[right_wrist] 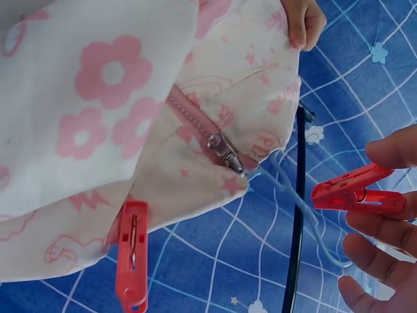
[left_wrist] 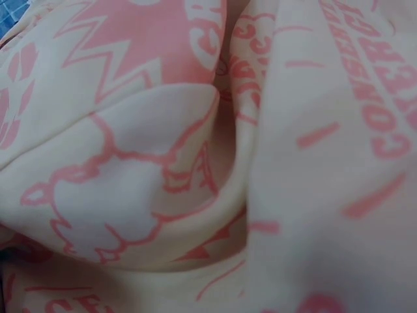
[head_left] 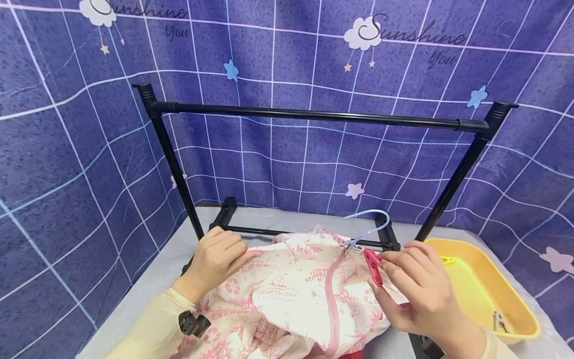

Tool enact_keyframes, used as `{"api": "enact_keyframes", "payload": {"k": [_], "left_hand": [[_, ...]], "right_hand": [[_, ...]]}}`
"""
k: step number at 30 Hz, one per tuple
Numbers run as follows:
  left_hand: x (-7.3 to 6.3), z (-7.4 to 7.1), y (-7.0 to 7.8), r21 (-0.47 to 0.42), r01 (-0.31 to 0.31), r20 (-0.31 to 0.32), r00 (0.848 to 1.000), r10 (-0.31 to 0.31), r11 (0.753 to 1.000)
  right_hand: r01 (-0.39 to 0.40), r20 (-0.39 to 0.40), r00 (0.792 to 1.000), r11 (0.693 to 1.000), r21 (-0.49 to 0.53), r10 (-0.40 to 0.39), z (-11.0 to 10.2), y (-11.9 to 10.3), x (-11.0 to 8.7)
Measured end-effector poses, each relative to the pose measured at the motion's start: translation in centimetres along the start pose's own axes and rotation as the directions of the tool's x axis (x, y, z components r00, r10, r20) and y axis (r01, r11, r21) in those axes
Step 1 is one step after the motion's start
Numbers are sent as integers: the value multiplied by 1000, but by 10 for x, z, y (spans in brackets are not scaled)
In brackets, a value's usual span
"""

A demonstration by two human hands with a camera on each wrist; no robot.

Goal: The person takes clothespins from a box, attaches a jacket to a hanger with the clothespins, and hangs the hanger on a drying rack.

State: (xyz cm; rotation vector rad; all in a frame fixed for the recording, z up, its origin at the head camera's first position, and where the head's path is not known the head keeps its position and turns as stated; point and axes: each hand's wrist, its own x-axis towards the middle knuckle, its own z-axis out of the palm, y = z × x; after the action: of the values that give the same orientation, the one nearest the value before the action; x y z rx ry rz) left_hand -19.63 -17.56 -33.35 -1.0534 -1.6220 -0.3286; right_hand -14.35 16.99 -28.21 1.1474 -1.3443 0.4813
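So the pink-and-white printed jacket [head_left: 287,299] is lying bunched on the grey-covered table [head_left: 264,217], lower middle of the head view, with its pink zipper [head_left: 332,294] running up toward the collar. I'll use the jacket's middle as the clock centre. The left hand [head_left: 217,257] is at about 10 o'clock with its fingers curled onto the jacket's edge; the right wrist view catches it gripping that edge too, while the left wrist view is pretty much all fabric. Over at 3 o'clock the right hand [head_left: 417,289] has a red clothespin [head_left: 374,269] pinched between thumb and fingers, its tip right near the neck of the blue hanger [head_left: 369,233]. Can't tell if they're actually touching. The hanger's hook pokes out of the collar at 2 o'clock, just by the zipper's top. There's also a second red clothespin [right_wrist: 133,254] down at 7 o'clock in the right wrist view, looking clipped to the jacket's edge. The black rack [head_left: 314,114] has its top bar up at 12, and the yellow basin [head_left: 475,294] is further out at 3, past the right hand, with some small bits in it.
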Motion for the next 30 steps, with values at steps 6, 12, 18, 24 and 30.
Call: {"api": "enact_keyframes", "payload": {"k": [6, 12, 18, 24, 30], "left_hand": [[0, 0, 0, 2, -1, -2, 1000, 1, 1000], [-1, 0, 0, 5, -4, -2, 1000, 4, 1000], [-2, 1, 0, 6, -1, 1, 1000, 1, 1000], [-2, 1, 0, 5, -2, 0, 1000, 2, 1000], [-1, 0, 0, 6, -3, -6, 1000, 3, 1000]], "right_hand": [[22, -5, 1000, 998, 66, -22, 4, -1, 2], [47, -18, 999, 989, 139, -45, 10, -3, 4], [69, -23, 998, 985, 160, -66, 16, -6, 9], [81, -4, 997, 981, 177, -81, 20, -6, 7], [88, 26, 995, 976, 197, -95, 24, -5, 4]]}}
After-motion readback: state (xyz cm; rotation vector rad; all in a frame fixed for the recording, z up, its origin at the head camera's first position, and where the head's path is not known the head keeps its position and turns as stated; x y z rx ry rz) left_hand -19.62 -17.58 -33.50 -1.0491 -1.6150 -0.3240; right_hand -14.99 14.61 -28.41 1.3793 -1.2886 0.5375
